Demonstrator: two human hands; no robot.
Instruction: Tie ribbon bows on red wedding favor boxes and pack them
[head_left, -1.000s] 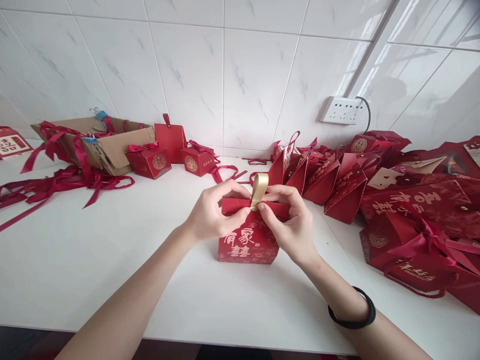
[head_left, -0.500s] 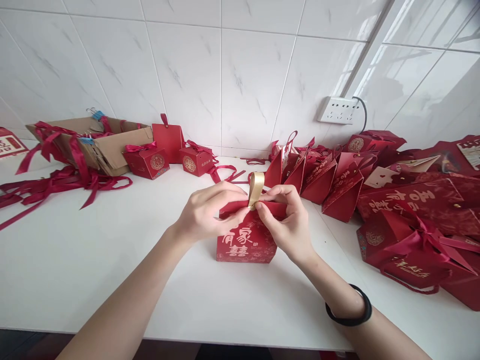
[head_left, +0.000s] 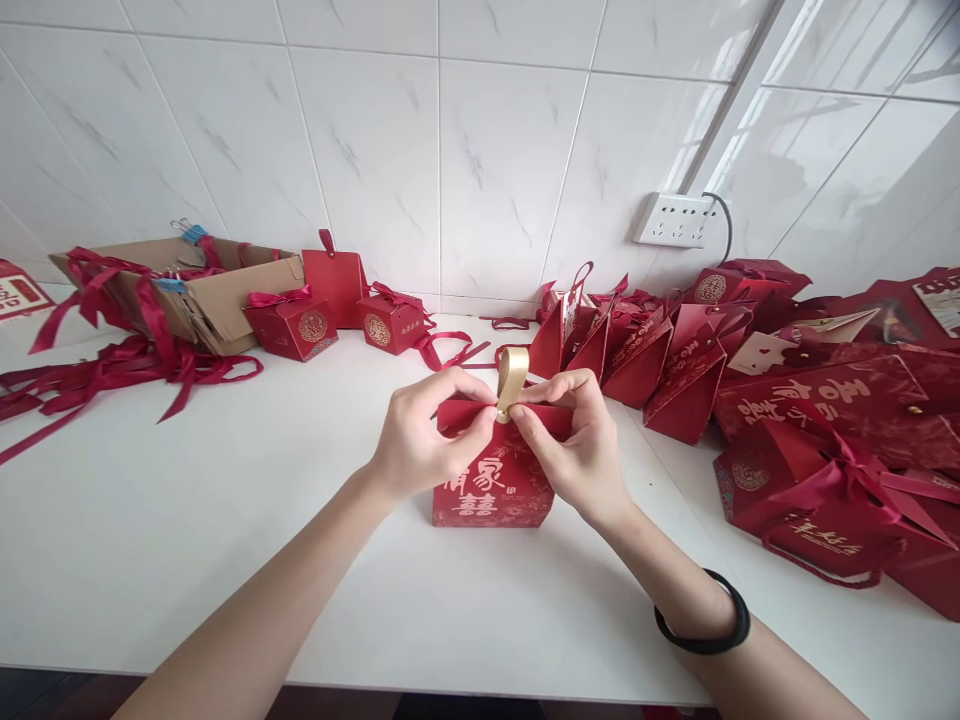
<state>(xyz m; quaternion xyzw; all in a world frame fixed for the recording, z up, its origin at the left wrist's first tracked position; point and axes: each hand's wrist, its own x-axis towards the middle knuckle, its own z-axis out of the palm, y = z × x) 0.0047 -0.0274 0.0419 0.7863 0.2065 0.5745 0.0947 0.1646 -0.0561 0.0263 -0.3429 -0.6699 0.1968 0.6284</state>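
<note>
A red gift box (head_left: 525, 480) with pale printed characters stands upright on the white table in front of me. From the middle of its top edge rises a gold ribbon loop (head_left: 513, 372), with a small pale stud at its foot. My left hand (head_left: 427, 435) pinches the top edge just left of the stud, thumb in front and fingers behind. On the other side, my right hand (head_left: 574, 435) grips the same edge, its thumb pressed against the ribbon's base and its index finger behind. The box's upper corners are partly covered by my hands.
Several red gift boxes (head_left: 690, 370) crowd the right side. At the back left are a cardboard tray (head_left: 225, 290) with ribbons and clips, and small red boxes (head_left: 296, 325). Loose red ribbons (head_left: 142, 370) lie at left. A power socket (head_left: 675, 220) is on the tiled wall.
My left hand has shifted slightly right and its fingers have drawn in closer to the stud, which now shows more clearly. My right hand and the box have stayed nearly still.
</note>
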